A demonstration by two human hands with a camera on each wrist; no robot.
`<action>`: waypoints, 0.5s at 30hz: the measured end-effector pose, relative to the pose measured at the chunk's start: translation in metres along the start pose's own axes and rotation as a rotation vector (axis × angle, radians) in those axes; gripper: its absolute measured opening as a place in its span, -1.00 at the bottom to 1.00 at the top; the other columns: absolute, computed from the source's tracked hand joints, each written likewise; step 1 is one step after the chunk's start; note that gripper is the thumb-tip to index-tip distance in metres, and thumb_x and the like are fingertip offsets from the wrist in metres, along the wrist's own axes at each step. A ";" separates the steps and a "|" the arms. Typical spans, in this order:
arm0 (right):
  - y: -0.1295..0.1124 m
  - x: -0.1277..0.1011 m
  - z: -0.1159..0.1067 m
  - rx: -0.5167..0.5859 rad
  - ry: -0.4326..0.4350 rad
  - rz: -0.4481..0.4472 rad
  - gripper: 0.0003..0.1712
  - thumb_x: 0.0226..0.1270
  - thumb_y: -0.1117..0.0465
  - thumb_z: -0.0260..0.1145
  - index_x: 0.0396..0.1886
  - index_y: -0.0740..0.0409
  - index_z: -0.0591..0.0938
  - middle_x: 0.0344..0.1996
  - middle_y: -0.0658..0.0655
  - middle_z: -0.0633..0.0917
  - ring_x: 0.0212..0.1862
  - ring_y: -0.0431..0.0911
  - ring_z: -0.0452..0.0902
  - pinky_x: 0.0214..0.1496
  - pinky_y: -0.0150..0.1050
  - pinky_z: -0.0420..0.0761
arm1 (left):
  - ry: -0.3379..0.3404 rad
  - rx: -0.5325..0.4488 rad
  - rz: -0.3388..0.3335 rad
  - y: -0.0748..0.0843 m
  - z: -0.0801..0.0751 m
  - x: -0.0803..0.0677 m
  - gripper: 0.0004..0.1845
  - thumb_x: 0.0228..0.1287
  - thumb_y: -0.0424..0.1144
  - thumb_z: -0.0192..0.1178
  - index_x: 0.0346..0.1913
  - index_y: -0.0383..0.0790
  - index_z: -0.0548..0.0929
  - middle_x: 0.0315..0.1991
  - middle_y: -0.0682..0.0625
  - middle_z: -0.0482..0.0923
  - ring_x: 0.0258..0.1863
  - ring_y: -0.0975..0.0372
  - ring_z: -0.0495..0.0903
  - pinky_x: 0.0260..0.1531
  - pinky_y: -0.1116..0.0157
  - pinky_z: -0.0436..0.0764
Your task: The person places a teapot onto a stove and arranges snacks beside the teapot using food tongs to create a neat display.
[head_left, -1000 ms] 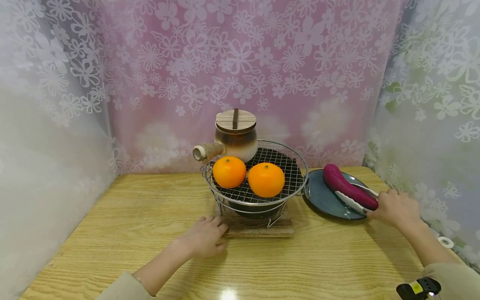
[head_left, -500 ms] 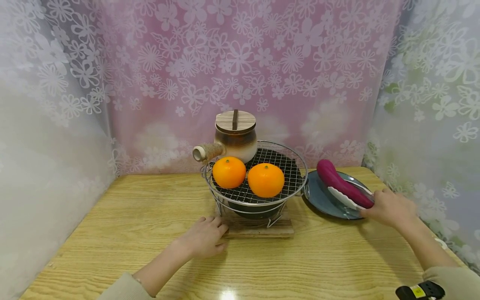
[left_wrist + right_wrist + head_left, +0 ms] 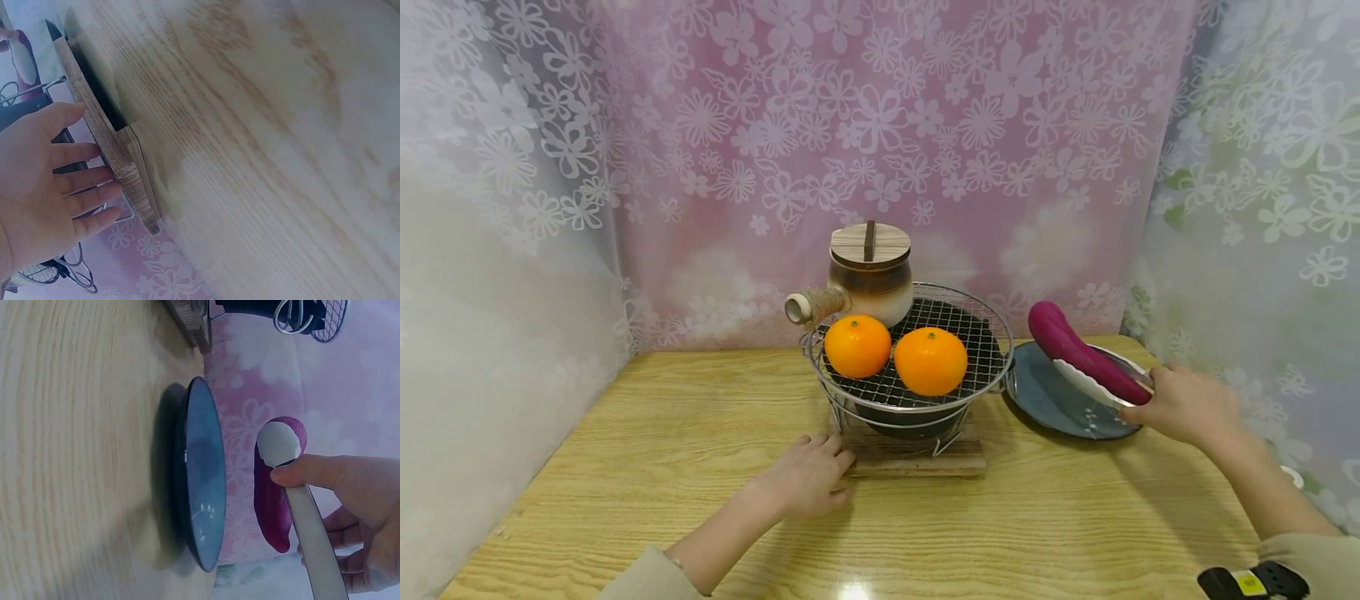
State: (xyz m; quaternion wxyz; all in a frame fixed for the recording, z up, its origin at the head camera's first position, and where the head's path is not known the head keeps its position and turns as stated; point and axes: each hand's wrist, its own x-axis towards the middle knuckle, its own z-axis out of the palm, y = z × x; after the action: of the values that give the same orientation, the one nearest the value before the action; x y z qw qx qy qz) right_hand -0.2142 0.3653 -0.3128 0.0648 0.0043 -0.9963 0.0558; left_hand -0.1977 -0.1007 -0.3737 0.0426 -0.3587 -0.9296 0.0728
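My right hand (image 3: 1186,407) grips a pair of metal tongs (image 3: 315,540) with white tips, its thumb pressed on one arm. Between the tips the tongs pinch a long, curved magenta vegetable (image 3: 1078,350) that looks like a sweet potato. It is held tilted above a dark blue plate (image 3: 1037,396); the right wrist view shows a gap between them. My left hand (image 3: 811,477) rests by the left front corner of a wooden board (image 3: 917,462). Its fingers reach out loosely to the board's edge in the left wrist view and hold nothing.
A round grill (image 3: 985,367) with a wire mesh stands on the board. Two oranges (image 3: 857,346) and a clay pot (image 3: 880,287) with a wooden lid sit on it, the pot's handle pointing left. The plate lies close to the grill's right side. Flowered curtains (image 3: 925,125) surround the table.
My right hand has raised the tongs with the magenta vegetable off the plate, its far end shifting up and left. My left hand has stayed put.
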 end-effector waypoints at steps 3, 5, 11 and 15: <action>-0.001 -0.001 -0.004 0.004 0.006 0.004 -0.44 -0.14 -0.23 0.40 -0.52 0.16 0.48 -0.58 0.09 0.45 -0.56 0.04 0.36 -0.61 -0.07 0.26 | -0.004 -0.005 -0.003 0.000 0.000 0.000 -0.58 0.22 0.06 0.13 -0.02 -0.19 0.56 0.01 -0.14 0.46 0.00 0.03 0.44 -0.07 0.11 0.43; -0.003 -0.001 -0.006 0.002 0.011 0.000 -0.42 -0.14 -0.25 0.40 -0.50 0.17 0.48 -0.57 0.09 0.45 -0.55 0.04 0.36 -0.61 -0.08 0.26 | -0.008 -0.013 -0.006 0.000 -0.001 0.000 -0.57 0.22 0.06 0.13 -0.01 -0.19 0.56 0.04 -0.15 0.45 0.03 0.02 0.43 -0.04 0.10 0.42; -0.006 -0.002 -0.010 -0.010 0.033 -0.025 -0.44 -0.10 -0.23 0.38 -0.49 0.17 0.48 -0.56 0.08 0.45 -0.56 0.02 0.34 -0.62 -0.13 0.25 | -0.017 -0.028 -0.016 0.000 -0.001 0.000 -0.54 0.22 0.06 0.12 0.03 -0.21 0.55 0.07 -0.16 0.44 0.06 0.01 0.42 0.02 0.07 0.40; -0.009 -0.003 -0.014 -0.012 0.049 -0.033 -0.48 -0.08 -0.19 0.38 -0.50 0.17 0.48 -0.55 0.09 0.46 -0.57 0.01 0.34 -0.63 -0.14 0.25 | -0.012 -0.027 -0.017 0.001 -0.001 0.000 -0.54 0.21 0.06 0.14 0.02 -0.22 0.55 0.06 -0.16 0.44 0.06 0.01 0.43 0.02 0.07 0.40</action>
State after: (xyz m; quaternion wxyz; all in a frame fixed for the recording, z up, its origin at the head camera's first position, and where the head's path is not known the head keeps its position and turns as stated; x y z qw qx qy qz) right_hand -0.2091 0.3584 -0.2983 0.0901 0.0189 -0.9945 0.0490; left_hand -0.1974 -0.1000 -0.3731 0.0327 -0.3508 -0.9338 0.0620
